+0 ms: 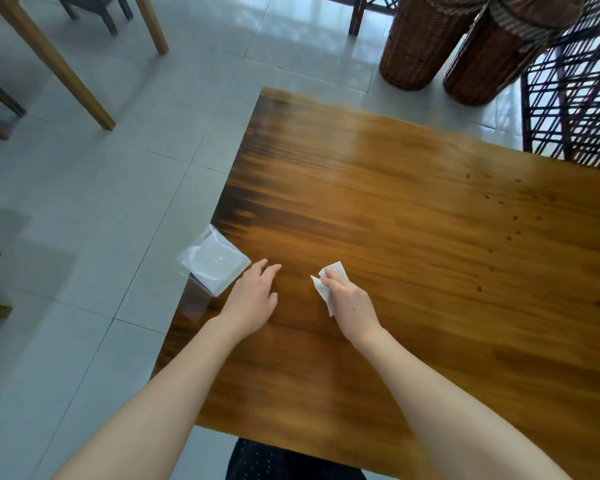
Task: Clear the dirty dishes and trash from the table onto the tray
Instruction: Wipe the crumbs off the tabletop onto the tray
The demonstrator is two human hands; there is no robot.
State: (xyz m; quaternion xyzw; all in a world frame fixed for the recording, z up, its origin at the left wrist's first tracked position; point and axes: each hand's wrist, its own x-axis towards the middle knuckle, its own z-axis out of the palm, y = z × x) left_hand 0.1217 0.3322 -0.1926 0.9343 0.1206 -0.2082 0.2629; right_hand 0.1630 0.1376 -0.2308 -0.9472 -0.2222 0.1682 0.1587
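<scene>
Right hand (347,299) is pinching a crumpled white napkin (323,292). Fingers are curled round it, and paper sticks out ahead of and beside the knuckles. Whether it touches the surface (413,220) I can't tell, because the frame is smeared.

Left hand (253,299) is released: fingers (271,270) straight and slightly spread, holding nothing. Contact with the wood is unclear.

A clear plastic packet (215,268) with something white inside sits just ahead-left of those left fingertips, nearly touching them. It hangs part-way over the surface edge.

My read: you're on trash pickup. No dishes in view, and no tray in view either. All I can judge of progress is one piece in hand and one piece waiting.

For this step:
- Keep the napkin pinch tight. It's light and loose, and a slack grip could drop it on the carry.
- Take the packet with the left. It overhangs, so come at it from the surface side, thumb under and fingers over.
- Don't push it outward. Beyond it, away from your fingers, is only floor.
- The film looks slick and crushable. Grip the body, not a loose flap.
- You could tuck the napkin into the palm and take both one-handed, but two hands looks safer here.
- There are dark specks (510,233) well right of the right fingers. They could be crumbs or wood knots, can't tell. Check them once your hands are free.
- Find the tray before you move off, and carry both pieces low over the surface.
</scene>
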